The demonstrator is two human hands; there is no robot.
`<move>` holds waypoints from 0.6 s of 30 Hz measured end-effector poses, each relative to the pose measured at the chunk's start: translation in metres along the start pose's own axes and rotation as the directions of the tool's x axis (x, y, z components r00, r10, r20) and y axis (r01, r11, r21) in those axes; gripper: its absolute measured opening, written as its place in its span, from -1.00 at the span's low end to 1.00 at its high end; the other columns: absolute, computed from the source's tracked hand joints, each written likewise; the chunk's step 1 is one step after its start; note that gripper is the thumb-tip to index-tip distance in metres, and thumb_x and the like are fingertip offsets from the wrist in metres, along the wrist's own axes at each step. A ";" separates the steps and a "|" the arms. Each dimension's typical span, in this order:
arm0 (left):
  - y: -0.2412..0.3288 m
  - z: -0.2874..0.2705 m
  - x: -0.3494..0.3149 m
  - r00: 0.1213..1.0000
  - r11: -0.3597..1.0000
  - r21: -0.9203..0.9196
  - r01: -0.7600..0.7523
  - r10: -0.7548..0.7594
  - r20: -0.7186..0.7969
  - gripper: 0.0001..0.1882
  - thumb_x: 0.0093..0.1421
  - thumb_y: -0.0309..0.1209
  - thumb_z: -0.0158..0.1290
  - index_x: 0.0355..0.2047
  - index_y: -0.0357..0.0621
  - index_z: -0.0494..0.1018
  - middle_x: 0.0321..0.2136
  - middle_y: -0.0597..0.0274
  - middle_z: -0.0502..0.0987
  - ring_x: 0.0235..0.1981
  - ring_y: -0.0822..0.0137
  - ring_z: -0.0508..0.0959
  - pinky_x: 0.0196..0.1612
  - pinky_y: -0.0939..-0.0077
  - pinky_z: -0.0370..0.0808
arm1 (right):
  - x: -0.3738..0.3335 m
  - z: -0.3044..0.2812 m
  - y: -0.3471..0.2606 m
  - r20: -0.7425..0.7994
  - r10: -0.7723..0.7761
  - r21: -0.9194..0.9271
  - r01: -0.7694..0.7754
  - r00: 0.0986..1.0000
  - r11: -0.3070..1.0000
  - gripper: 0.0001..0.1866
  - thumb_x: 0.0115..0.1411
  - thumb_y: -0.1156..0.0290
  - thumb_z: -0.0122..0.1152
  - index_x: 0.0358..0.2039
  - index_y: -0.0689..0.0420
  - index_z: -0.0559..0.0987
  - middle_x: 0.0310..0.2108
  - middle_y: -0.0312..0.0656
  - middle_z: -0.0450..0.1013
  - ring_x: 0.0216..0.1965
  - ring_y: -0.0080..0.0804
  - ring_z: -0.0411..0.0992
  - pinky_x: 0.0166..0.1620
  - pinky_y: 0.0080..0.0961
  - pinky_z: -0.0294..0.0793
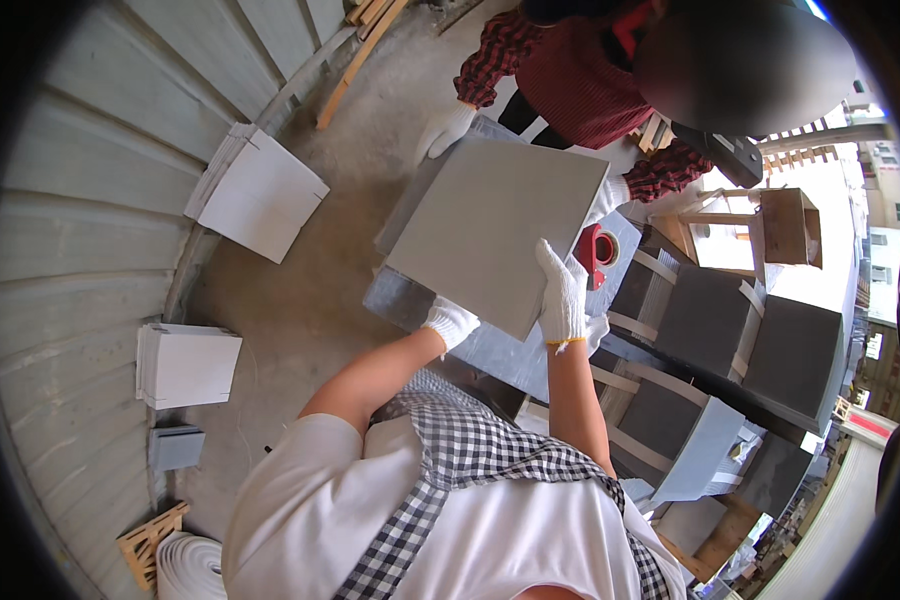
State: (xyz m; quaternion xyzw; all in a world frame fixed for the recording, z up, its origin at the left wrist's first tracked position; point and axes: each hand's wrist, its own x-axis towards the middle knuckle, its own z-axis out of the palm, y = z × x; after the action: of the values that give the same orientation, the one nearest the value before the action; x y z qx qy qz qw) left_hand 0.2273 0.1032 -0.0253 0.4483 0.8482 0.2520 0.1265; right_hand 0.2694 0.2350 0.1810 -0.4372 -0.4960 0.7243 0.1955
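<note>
Nearest: black-and-white checked apron [470, 440] over a white T-shirt [320, 475] on the wearer. Ahead of it, both hands in white gloves at a grey square panel [500, 225].

Left hand [452, 322]: at the panel's near edge, left of the near corner. Fingers pass out of view beneath the panel; cannot tell how far they are closed.

Right hand [563, 298]: astride the panel's right edge, just beyond the near corner. Thumb over the top face, other fingers outside the edge; spread narrow, with hold of the edge.

Panel lies over a blue-grey bench [515, 362]; whether it touches the surface cannot be told. Red tape dispenser [589, 258] on the bench, just right of the right hand's fingers.

Right side: strapped dark grey slabs [705, 310] in stacks. Left side, along the corrugated wall [80, 240]: white stack of panels [265, 195] on the floor [305, 285].

Far side of the panel: co-worker, one gloved hand [450, 132] by its far left corner, the other [610, 193] at its right edge. Cardboard box [790, 228] farther right.
</note>
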 end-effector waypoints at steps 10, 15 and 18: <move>0.004 -0.011 -0.006 0.989 0.994 0.107 -0.020 0.004 0.151 -0.47 0.18 -0.05 0.15 0.07 -0.06 0.45 -0.04 0.08 0.56 -0.03 0.06 0.57 0.00 0.03 0.50 | 0.030 -0.025 0.050 0.066 0.106 0.088 -0.112 0.992 0.990 -0.73 0.28 0.29 0.28 -0.12 0.21 0.60 -0.30 -0.27 0.56 -0.35 -0.50 0.52 -0.30 -0.51 0.51; 0.032 -0.051 -0.023 0.944 0.950 0.231 -0.210 0.136 0.300 -0.36 0.08 -0.04 0.24 0.16 0.06 0.42 0.14 0.01 0.41 0.20 -0.02 0.37 0.21 -0.12 0.27 | 0.057 -0.063 0.094 0.116 0.269 0.232 -0.290 0.956 0.928 -0.74 0.26 0.31 0.29 -0.14 0.21 0.56 -0.32 -0.24 0.54 -0.35 -0.43 0.53 -0.29 -0.44 0.53; 0.024 -0.036 -0.039 0.888 0.925 0.229 -0.303 0.187 0.420 -0.23 0.09 -0.10 0.21 0.30 0.00 0.28 0.26 -0.17 0.21 0.33 -0.23 0.12 0.33 -0.15 0.10 | 0.071 -0.082 0.123 0.060 0.257 0.156 -0.263 0.965 0.952 -0.63 0.25 0.21 0.30 -0.06 0.20 0.54 -0.25 -0.19 0.54 -0.30 -0.36 0.55 -0.23 -0.35 0.57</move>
State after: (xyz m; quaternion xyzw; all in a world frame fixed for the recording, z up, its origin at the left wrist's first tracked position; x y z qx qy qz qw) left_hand 0.2507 0.0715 0.0173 0.6076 0.7691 0.0452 0.1928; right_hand 0.3173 0.2777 0.0303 -0.4673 -0.3771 0.7900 0.1236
